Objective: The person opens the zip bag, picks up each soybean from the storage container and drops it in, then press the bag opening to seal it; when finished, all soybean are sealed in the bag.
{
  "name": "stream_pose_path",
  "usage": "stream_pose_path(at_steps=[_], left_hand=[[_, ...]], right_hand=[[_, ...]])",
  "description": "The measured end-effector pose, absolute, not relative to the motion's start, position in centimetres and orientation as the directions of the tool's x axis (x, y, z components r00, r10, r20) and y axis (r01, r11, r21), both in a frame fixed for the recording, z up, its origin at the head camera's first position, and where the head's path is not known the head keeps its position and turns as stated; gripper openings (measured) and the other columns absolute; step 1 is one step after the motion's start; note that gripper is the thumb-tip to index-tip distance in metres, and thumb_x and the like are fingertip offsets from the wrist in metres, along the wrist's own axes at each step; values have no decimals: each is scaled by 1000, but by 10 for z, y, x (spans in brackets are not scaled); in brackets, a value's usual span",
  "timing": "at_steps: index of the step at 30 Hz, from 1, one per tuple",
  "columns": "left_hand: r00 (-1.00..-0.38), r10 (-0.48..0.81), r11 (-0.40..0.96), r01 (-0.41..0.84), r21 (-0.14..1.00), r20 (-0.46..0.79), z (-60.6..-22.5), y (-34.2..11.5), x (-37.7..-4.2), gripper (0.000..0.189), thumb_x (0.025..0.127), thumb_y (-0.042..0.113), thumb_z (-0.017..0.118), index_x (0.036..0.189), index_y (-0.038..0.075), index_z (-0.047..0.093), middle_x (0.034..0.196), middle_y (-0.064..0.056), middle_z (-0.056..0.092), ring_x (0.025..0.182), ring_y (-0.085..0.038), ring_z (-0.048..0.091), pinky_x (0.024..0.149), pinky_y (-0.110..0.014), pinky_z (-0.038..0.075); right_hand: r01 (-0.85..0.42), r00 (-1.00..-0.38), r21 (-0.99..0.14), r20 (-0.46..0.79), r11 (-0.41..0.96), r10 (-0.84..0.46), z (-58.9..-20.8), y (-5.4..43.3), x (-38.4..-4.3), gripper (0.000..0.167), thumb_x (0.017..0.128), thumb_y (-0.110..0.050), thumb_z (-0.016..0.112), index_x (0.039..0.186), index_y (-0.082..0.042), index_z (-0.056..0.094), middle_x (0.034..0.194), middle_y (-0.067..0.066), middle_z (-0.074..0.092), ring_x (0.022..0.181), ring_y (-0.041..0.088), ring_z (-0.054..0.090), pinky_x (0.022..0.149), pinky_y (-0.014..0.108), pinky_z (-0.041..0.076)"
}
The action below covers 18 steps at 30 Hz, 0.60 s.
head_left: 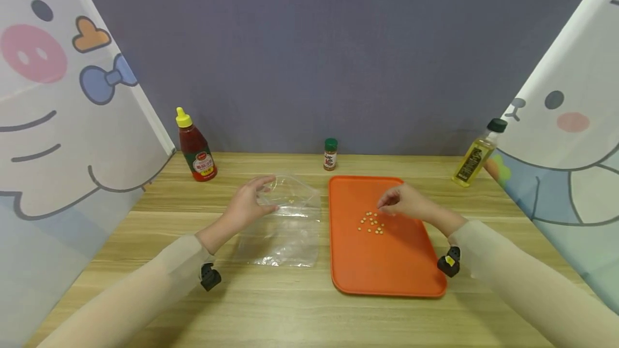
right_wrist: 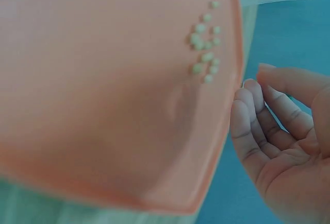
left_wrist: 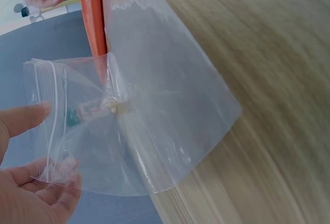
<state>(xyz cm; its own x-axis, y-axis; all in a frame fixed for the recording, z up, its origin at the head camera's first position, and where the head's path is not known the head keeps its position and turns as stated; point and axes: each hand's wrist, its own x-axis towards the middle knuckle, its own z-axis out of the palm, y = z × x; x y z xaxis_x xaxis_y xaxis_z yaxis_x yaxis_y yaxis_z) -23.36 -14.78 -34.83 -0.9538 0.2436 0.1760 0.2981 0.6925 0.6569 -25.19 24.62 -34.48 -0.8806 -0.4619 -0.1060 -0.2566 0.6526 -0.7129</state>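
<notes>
A clear zip-lock bag (head_left: 282, 238) lies partly on the table, its mouth end raised. At its zip edge my left hand (head_left: 245, 203) holds the plastic, thumb and fingers spread apart along the mouth. A few small pale yellow beans (left_wrist: 114, 105) sit inside the bag. My right hand (head_left: 405, 201) hovers over the orange tray (head_left: 387, 270), thumb and forefinger tips brought close together. Several loose beans (head_left: 371, 222) lie scattered just below and left of those fingertips. I cannot tell whether a bean is between them.
Toward the back stand a ketchup bottle (head_left: 195, 146) at left, a small green-capped spice jar (head_left: 330, 154) in the middle and an oil bottle (head_left: 479, 154) at right. A grey partition (head_left: 309, 58) rises behind the wooden table (head_left: 271, 305).
</notes>
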Motion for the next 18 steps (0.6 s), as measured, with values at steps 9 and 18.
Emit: stream_pose_path(at_steps=[9,18], left_hand=[[-951,251,678,304,669,178,-349,-149,-233,75,76,12,81,142,6,46,140,-18,51,115,-38,59,96,-52,50],[-956,237,687,290,666,173,-350,-149,-234,75,76,12,81,142,7,46,134,-19,56,113,-37,59,94,-52,51]], right_hand=[[-141,-871,-772,-201,620,-449,-358,256,-245,16,85,0,68,98,9,68,88,17,72,72,19,65,58,31,55],[-143,-886,-730,-207,668,-415,-373,256,-242,16,81,-7,75,94,2,71,85,8,72,75,14,63,62,26,54]])
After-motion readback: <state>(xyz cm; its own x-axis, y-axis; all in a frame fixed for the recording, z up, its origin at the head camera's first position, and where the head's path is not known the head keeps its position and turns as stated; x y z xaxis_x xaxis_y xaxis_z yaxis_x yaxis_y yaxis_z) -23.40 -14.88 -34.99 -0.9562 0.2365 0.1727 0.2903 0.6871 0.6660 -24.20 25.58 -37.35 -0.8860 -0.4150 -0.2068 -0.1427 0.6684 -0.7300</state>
